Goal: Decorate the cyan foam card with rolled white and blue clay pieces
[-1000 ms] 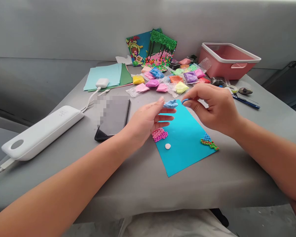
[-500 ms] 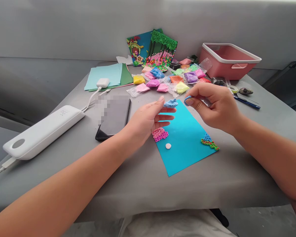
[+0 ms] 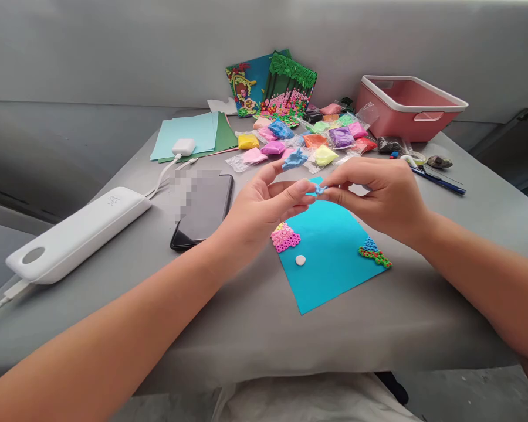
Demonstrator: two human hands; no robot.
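clay bit (image 3: 320,190), small, blue, uneven; left hand (image 3: 266,205), right hand (image 3: 387,189): each grip clamped on it.

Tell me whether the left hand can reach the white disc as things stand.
Probably yes: the white disc lies uncovered on the turquoise sheet, near the left hand, though that hand also holds blue clay.

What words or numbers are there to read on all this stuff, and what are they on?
Nothing is clear enough to quote.
Long white plastic power bank: small grey marks, perhaps digits, too blurred to read.
Flat black rectangular phone: no readable text; pixel blocks hide part.
Small clear plastic bags of coloured clay: no lettering I can make out.
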